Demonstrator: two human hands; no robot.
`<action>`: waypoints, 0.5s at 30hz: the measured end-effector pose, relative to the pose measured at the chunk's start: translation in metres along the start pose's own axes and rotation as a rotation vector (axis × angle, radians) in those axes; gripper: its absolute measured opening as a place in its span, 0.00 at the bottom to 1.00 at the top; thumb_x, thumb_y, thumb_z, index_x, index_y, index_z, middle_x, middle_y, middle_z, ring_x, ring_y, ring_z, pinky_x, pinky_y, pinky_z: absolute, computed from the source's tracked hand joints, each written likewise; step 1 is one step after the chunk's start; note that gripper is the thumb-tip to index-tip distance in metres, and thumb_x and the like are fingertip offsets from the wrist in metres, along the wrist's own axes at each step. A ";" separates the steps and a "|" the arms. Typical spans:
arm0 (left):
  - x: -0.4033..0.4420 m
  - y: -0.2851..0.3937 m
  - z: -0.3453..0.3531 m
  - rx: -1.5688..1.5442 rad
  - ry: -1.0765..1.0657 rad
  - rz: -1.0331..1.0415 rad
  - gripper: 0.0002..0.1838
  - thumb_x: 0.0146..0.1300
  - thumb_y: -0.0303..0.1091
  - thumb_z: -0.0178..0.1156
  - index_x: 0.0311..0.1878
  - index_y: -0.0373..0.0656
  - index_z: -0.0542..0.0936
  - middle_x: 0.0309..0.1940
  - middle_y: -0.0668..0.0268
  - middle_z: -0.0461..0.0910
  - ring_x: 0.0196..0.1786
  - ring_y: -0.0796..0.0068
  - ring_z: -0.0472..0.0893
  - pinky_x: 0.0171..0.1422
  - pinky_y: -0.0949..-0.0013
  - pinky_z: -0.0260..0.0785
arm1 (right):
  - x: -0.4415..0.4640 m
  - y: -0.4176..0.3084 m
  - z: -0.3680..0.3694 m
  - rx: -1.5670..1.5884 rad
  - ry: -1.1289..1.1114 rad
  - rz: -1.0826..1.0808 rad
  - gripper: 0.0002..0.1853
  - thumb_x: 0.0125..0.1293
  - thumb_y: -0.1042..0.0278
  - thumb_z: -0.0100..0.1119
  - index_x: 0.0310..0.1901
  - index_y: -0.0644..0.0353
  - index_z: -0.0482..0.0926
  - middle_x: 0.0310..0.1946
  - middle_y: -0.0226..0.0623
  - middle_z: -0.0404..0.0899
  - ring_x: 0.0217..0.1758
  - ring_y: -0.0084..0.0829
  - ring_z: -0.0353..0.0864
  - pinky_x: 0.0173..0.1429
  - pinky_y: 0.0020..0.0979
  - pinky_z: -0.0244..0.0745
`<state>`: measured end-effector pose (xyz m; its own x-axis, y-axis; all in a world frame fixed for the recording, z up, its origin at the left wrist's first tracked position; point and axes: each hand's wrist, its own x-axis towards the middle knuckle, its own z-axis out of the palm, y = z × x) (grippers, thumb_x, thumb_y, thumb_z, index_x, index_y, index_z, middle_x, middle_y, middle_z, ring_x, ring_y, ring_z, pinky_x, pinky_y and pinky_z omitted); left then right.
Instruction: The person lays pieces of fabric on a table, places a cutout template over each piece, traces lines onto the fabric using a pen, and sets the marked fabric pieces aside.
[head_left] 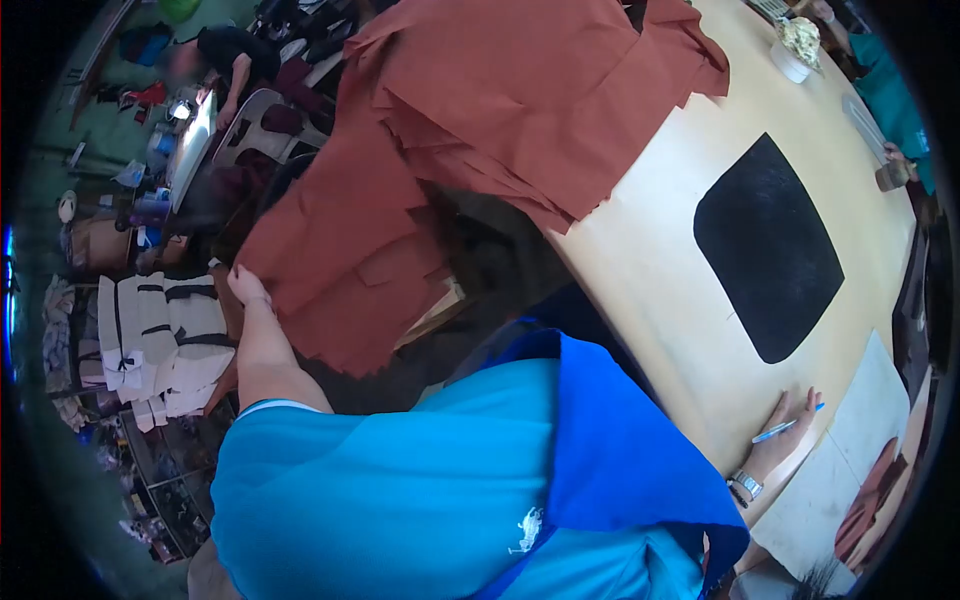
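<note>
My left hand (246, 286) is closed on the edge of a reddish-brown fabric sheet (340, 235) that hangs down beside the table. More reddish-brown sheets (510, 90) lie piled and overlapping on the table's far end, with uneven, stepped edges. My right hand (782, 440) is at the near part of the table, holding a blue and white pen (775, 432) between its fingers. Just beyond it a black sheet with rounded corners (770, 250) lies flat on the pale table (660, 260).
Grey sheets (840, 450) and a small reddish-brown piece (868, 500) lie at the right. A white tub (793, 62) stands on the table near another person's teal sleeve (890, 85). Another person (235, 60) sits at a lit worktop. Bundled pale pieces (165, 335) are stacked left.
</note>
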<state>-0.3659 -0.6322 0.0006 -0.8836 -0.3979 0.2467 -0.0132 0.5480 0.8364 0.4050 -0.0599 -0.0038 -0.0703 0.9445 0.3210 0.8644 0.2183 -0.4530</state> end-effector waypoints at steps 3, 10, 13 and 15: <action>0.007 -0.030 -0.040 0.552 -0.009 -0.150 0.29 0.68 0.44 0.56 0.67 0.38 0.68 0.60 0.50 0.76 0.62 0.57 0.76 0.67 0.56 0.66 | 0.002 -0.004 0.000 0.022 -0.008 0.032 0.25 0.69 0.72 0.60 0.65 0.67 0.68 0.71 0.52 0.63 0.77 0.41 0.58 0.79 0.39 0.52; -0.050 0.047 0.039 1.143 -0.359 0.069 0.40 0.61 0.53 0.63 0.74 0.56 0.62 0.76 0.61 0.55 0.77 0.57 0.57 0.73 0.34 0.54 | 0.001 0.006 0.001 0.004 -0.003 0.004 0.23 0.71 0.71 0.58 0.65 0.65 0.69 0.69 0.50 0.66 0.76 0.41 0.60 0.78 0.38 0.53; -0.054 0.050 0.107 1.212 -0.670 0.311 0.47 0.55 0.56 0.69 0.76 0.59 0.58 0.78 0.63 0.52 0.80 0.54 0.50 0.76 0.35 0.49 | 0.001 0.003 0.001 0.005 0.000 0.009 0.23 0.72 0.68 0.57 0.65 0.66 0.69 0.69 0.51 0.66 0.76 0.42 0.60 0.78 0.38 0.53; -0.066 0.059 0.136 1.231 -0.702 0.254 0.51 0.53 0.55 0.71 0.77 0.60 0.54 0.79 0.62 0.49 0.81 0.55 0.47 0.77 0.34 0.46 | 0.000 0.003 -0.003 -0.012 -0.014 0.017 0.23 0.72 0.67 0.57 0.65 0.66 0.68 0.69 0.52 0.66 0.76 0.42 0.60 0.78 0.38 0.53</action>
<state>-0.3714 -0.4739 -0.0333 -0.9622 0.0442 -0.2687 0.1083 0.9674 -0.2288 0.4086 -0.0596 -0.0024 -0.0625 0.9515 0.3013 0.8713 0.1993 -0.4484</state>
